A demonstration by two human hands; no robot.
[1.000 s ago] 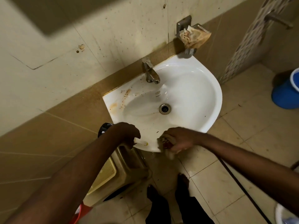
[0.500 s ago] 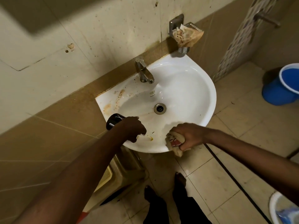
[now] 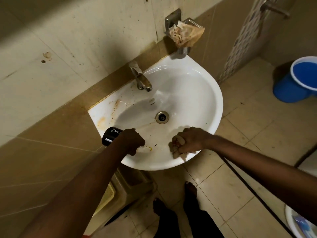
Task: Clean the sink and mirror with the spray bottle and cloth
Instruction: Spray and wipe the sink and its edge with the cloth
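My left hand [image 3: 133, 140] is wrapped around the spray bottle [image 3: 111, 135], fingers curled over it. The black body sticks out past the wrist over the sink's left rim, and the whitish nozzle end pokes out beside the fingers, pointing into the basin. My right hand [image 3: 190, 140] is fisted tight on the cloth [image 3: 176, 150], a bunched beige rag pressed against the near inner wall of the sink [image 3: 197, 93], with a bit of it hanging over the front rim. The two hands are apart, with a yellowish spot and dark specks on the basin between them. Brown stains run along the left back ledge of the sink. The drain [image 3: 162, 117] sits mid-basin and the tap [image 3: 140, 78] at the back edge. A soap holder [image 3: 185, 34] on the wall carries a stained wrapper. A blue bucket [image 3: 296, 79] stands on the floor at far right. Mirror not in frame.
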